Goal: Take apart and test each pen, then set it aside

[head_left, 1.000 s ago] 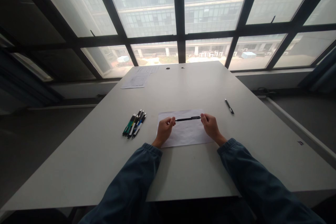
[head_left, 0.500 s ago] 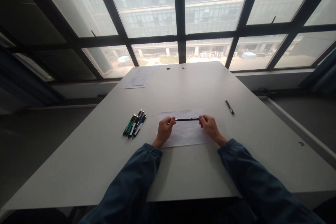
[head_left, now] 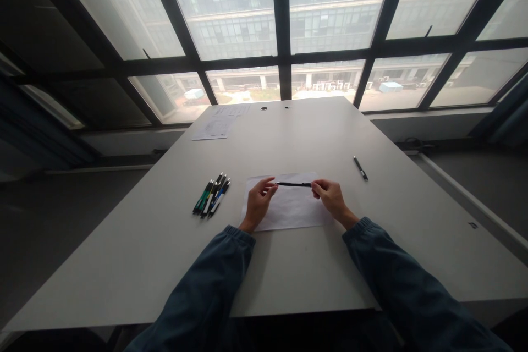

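A black pen (head_left: pixel 293 184) is held level just above a white sheet of paper (head_left: pixel 289 212) on the table. My right hand (head_left: pixel 330 198) pinches the pen's right end. The fingers of my left hand (head_left: pixel 259 202) pinch its left tip. Both my arms are in dark blue sleeves.
Several pens (head_left: pixel 212 196) lie in a bunch to the left of the sheet. A single black pen (head_left: pixel 360 168) lies to the right. A printed sheet (head_left: pixel 214 125) rests at the far left of the grey table (head_left: pixel 165 242). Large windows stand beyond the table.
My right hand has shifted slightly left along the pen, and the pen sits a little higher. My left fingers have loosened a bit at the tip.
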The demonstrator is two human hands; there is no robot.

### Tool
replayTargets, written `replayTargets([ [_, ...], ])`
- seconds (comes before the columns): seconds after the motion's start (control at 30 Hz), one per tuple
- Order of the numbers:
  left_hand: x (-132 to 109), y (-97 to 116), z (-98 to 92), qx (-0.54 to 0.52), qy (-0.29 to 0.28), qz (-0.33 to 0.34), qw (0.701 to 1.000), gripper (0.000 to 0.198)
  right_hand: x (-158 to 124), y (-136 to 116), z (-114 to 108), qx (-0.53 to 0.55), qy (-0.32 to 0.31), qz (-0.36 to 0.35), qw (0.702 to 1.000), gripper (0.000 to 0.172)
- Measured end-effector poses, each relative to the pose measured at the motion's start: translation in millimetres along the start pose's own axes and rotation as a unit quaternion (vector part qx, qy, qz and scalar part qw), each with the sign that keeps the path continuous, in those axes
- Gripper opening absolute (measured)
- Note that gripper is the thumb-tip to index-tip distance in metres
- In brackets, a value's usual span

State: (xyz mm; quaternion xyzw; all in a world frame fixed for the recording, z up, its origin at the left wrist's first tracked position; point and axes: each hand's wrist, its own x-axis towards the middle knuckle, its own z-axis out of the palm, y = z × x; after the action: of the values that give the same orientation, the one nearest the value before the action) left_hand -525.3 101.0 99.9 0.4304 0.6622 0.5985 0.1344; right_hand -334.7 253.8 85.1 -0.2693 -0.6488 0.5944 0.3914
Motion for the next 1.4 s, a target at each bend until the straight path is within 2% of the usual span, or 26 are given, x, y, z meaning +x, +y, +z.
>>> replayTargets([
  [0.17,-1,1,0.6,0.054,0.017,0.014,0.998,0.026,-1,-1,-1,0.002,-0.01,0.001,1.0,0.035],
  [0.53,-2,8,-0.9,0.067,0.014,0.018,0.997,0.019,-2,-1,0,0.008,-0.006,0.003,1.0,0.038],
  [0.83,-1,2,-2.1,0.031,-0.01,0.007,0.999,0.027,0,-1,-2,0.028,-0.001,-0.005,1.0,0.037],
  [0.97,0,-2,0.7,0.009,-0.022,0.022,0.999,0.035,0,-2,-3,0.035,-0.002,-0.005,0.999,0.035],
  [1.13,-1,1,1.1,0.052,-0.016,0.037,0.998,0.02,0,-3,-2,0.025,-0.008,-0.011,1.0,0.032],
  [1.4,-1,1,0.4,0.045,-0.049,0.02,0.998,0.028,0,-3,-2,0.017,-0.007,-0.012,1.0,0.035],
])
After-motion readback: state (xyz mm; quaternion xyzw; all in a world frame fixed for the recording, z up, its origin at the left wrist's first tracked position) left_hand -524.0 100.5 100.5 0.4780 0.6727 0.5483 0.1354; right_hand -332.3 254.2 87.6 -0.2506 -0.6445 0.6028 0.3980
